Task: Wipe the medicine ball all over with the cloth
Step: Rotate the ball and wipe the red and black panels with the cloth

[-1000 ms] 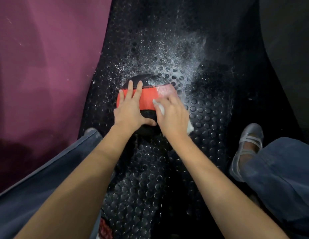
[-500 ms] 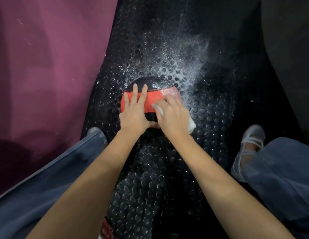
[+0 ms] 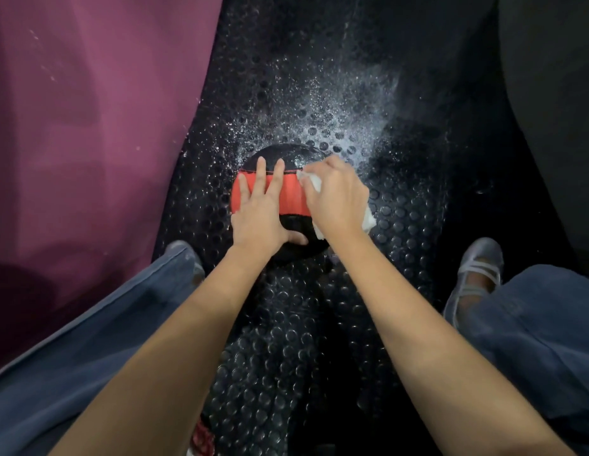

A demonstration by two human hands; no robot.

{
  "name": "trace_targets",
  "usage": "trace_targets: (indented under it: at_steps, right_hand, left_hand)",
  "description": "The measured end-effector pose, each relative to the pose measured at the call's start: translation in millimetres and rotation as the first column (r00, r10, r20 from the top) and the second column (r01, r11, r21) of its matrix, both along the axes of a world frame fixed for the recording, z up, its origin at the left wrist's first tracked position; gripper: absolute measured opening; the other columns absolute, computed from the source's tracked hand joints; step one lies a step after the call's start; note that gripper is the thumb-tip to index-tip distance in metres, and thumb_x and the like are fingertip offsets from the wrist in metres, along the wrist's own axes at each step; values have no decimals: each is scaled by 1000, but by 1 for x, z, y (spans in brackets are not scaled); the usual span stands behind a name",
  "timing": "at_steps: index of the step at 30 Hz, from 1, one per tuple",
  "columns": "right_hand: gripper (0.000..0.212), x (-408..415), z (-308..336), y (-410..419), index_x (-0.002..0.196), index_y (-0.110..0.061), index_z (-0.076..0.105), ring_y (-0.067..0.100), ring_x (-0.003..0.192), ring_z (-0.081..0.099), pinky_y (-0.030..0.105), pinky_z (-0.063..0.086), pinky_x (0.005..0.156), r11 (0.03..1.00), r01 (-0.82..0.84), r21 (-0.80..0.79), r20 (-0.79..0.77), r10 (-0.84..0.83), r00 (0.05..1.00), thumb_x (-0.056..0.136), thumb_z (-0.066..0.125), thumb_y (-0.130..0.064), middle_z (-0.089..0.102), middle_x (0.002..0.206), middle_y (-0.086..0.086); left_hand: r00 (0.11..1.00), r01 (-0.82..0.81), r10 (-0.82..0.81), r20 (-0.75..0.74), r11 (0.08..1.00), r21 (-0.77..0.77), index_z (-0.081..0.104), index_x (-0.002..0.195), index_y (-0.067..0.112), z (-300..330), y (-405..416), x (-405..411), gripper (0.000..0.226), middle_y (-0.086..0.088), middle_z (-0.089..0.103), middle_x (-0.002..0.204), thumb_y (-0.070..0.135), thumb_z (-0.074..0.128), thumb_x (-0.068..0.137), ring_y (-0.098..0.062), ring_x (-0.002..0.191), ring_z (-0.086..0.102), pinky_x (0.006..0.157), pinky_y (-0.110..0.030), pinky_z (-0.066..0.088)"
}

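On the black studded floor mat point(image 3: 401, 225), near the middle of the head view, sits the medicine ball point(image 3: 291, 199), black with a red-orange band across it. The left hand point(image 3: 260, 218) lies flat on the ball's 9 o'clock side, fingers straight and spread toward 12 o'clock over the red band, thumb reaching toward 3 o'clock along the black lower part; its grip is open, pressing rather than clasping. The right hand point(image 3: 335, 199) covers the ball's 3 o'clock side, its grip closed around the white cloth point(image 3: 311, 183); bits of cloth poke out beside the fingers at the top and under the wrist side at 4 o'clock. The cloth touches the ball where the red band meets the upper black part.

White speckles point(image 3: 345, 126) fan across the mat from the ball toward 1 o'clock. A purple wall point(image 3: 89, 126) fills the 9 to 11 o'clock side. Blue trouser legs point(image 3: 72, 357) frame both forearms, and a grey strapped shoe point(image 3: 474, 274) rests on the mat at 4 o'clock, well apart from the ball; the toe of another shoe point(image 3: 184, 251) shows at 8 o'clock.
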State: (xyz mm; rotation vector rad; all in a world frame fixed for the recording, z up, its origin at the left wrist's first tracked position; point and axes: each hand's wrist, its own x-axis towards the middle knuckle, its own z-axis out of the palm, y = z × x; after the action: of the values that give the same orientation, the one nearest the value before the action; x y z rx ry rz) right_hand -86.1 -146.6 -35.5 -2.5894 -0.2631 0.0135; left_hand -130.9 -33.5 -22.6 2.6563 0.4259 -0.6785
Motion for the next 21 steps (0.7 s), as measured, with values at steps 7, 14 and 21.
trace_targets:
  at_steps: [7,14,21]
  right_hand:
    - [17,-24,-5,-16,94,-19,73,20,90,62,23,35,61,1000,27,-2,30,-26,999,88,64,-32,65,96,-1]
    - [23,9,8,-7,107,-22,69,18,100,53,28,36,68,993,-87,-76,-71,82,994,96,52,-34,60,109,-4]
    - [26,16,13,-5,110,-23,68,19,106,50,28,34,72,987,-67,-146,-96,54,994,97,48,-33,58,114,-2]
  left_hand:
    - [1000,18,-18,11,1000,24,-12,153,33,-1,-2,-3,136,6,-23,160,46,87,60,-31,148,-16,103,-59,38]
    - [1000,-7,7,-9,1000,1,-13,153,34,0,-3,-4,138,7,-24,160,45,88,59,-30,148,-16,102,-63,37]
    - [1000,6,-6,-9,1000,-2,-12,153,33,1,-6,-2,137,8,-23,160,43,88,60,-31,148,-16,102,-63,36]
